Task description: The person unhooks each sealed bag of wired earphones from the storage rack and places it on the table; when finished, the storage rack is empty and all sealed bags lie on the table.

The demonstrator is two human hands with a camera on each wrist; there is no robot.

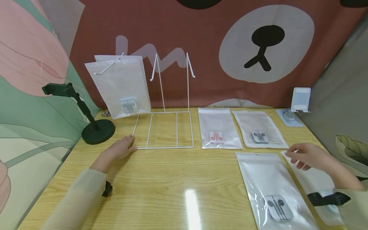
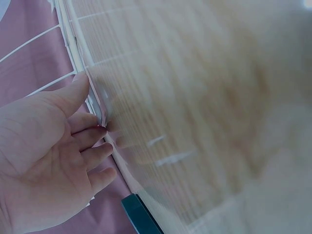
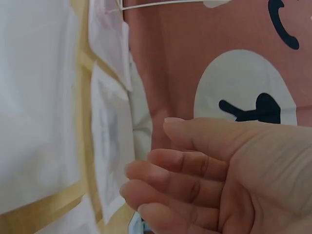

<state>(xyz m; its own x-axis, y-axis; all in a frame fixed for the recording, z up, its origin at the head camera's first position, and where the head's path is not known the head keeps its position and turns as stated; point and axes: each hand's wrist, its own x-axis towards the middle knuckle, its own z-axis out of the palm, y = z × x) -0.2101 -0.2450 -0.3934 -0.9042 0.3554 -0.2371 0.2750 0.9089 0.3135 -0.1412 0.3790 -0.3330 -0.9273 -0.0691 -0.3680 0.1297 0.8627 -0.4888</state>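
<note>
My left hand holds the near left corner of a white wire display rack, thumb and fingers at the wire. From the rack's left hook hang clear zip bags, the front one with earphones in a case. My right hand, fingers loosely bent and holding nothing, hovers over the top of a zip bag at the far right. Left of that lies a larger zip bag with boxed earphones. In the right wrist view, the fingers show nothing between them.
Two more zip bags lie behind, one with red earphones, one with dark earphones. A black stand is at the left; a pale phone holder stands at the back right. The rack's other two hooks hold nothing.
</note>
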